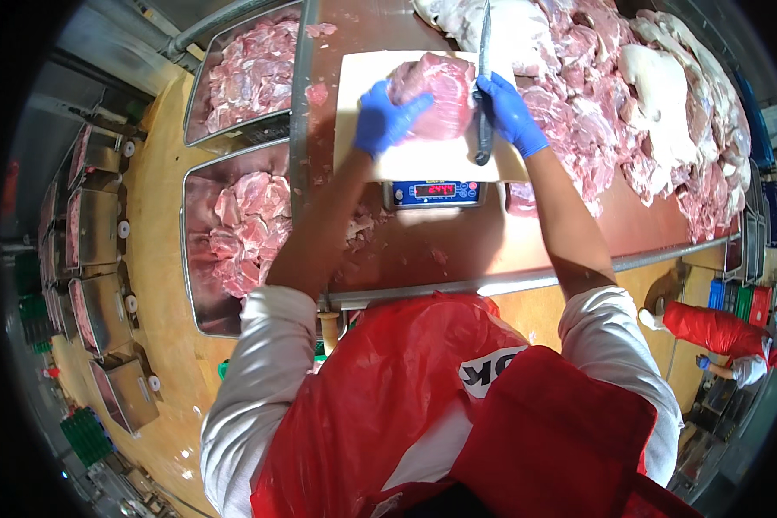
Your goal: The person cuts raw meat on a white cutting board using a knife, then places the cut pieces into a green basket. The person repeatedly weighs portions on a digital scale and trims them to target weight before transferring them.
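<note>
A large boneless piece of raw pink meat (445,99) rests on a white cutting board (419,161). My left hand (387,118), in a blue glove, grips the meat's left side with the thumb stretched across it. On the other side, my blue-gloved right hand (511,114) holds a knife (483,136) by its dark handle, the blade pointing away from me. Its fingers are partly hidden behind the handle, close to the meat's right edge. Under the board's near edge shows a digital scale (436,193) with a blue panel and lit red digits.
A heap of raw meat (578,112) covers the right of the work table (406,250). Two metal bins of meat, a far one (252,73) and a near one (197,186), stand left. Wheeled metal carts (95,229) line the far left. A person in red (712,331) works at right.
</note>
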`<state>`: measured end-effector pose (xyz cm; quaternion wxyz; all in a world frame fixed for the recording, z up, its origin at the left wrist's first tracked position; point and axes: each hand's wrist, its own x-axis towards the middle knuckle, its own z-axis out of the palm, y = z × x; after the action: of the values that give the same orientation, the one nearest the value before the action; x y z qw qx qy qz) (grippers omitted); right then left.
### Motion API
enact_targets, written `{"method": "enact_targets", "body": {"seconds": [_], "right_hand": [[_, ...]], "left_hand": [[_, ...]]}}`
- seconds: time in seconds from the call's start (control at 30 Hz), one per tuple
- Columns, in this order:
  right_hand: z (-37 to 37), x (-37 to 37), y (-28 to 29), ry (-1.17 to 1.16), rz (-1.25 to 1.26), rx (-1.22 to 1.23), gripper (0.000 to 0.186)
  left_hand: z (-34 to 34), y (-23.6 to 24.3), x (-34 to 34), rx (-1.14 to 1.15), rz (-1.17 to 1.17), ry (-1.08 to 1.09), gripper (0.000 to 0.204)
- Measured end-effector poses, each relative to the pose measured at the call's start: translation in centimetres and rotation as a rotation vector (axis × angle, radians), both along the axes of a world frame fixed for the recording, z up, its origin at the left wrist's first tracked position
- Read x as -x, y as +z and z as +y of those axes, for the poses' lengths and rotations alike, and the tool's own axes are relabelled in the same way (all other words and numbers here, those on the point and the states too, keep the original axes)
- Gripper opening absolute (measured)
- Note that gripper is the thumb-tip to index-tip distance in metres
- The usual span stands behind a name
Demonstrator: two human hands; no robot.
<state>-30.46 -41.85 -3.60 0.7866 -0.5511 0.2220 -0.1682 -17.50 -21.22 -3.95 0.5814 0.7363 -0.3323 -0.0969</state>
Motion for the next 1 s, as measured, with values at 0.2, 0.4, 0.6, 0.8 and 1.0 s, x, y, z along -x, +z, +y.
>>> {"method": "enact_targets", "body": {"seconds": [0.2,0.4,0.6,0.8,1.0], "right_hand": [[-2.0,1.7,4.0,-0.122,0.18,1.173,0.03],[12.8,5.6,4.8,0.262,0.431,1.255,0.02],[15.9,0.3,1.9,0.201,0.405,1.442,0.014],[14.3,2.4,2.3,0.428,0.499,1.508,0.013],[7.9,14.9,4.2,0.747,0.7,1.579,0.017]], "left_hand": [[5.8,-3.9,3.8,0.013,-0.068,0.169,0.082],[6.3,-3.2,2.8,-0.059,-0.376,0.144,0.029],[4.9,-3.0,3.0,-0.134,-0.261,0.344,0.021],[5.5,-1.8,3.0,-0.345,-0.135,0.273,0.022],[7.3,-3.6,0.5,-0.233,-0.42,0.118,0.018]]}}
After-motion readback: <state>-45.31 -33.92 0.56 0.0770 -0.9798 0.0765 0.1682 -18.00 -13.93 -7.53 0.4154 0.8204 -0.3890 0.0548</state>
